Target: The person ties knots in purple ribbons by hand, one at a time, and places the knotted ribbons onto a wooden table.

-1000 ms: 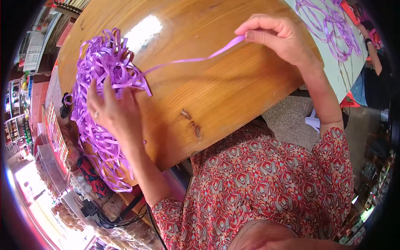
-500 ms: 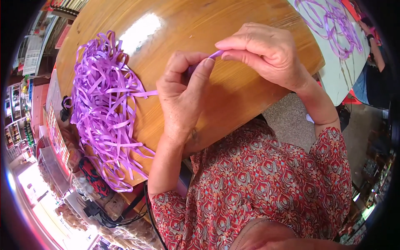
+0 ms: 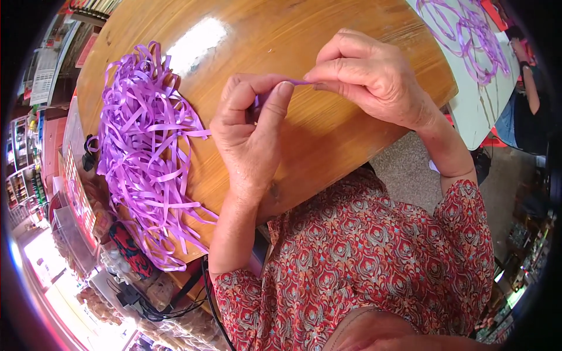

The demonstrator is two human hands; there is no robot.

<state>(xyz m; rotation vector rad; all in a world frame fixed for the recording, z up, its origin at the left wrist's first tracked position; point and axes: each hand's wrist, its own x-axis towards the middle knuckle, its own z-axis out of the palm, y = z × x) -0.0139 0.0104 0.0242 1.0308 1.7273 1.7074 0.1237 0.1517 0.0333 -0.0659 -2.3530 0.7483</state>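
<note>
Two pinches on one ribbon (image 3: 300, 82)

Left hand (image 3: 250, 126) and right hand (image 3: 372, 76) each hold it, grip closed thumb to finger, above one wooden bench (image 3: 333, 137). One purple heap (image 3: 146, 134) (strands too tangled to count) covers its left side. Upper right, one pale bench (image 3: 468, 120) carries another tangle (image 3: 485, 76), near a co-worker's arm (image 3: 531, 93).

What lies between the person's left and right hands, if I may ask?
In the head view, a short stretch of purple ribbon spans the gap between the left hand and the right hand, above the wooden table.
</note>
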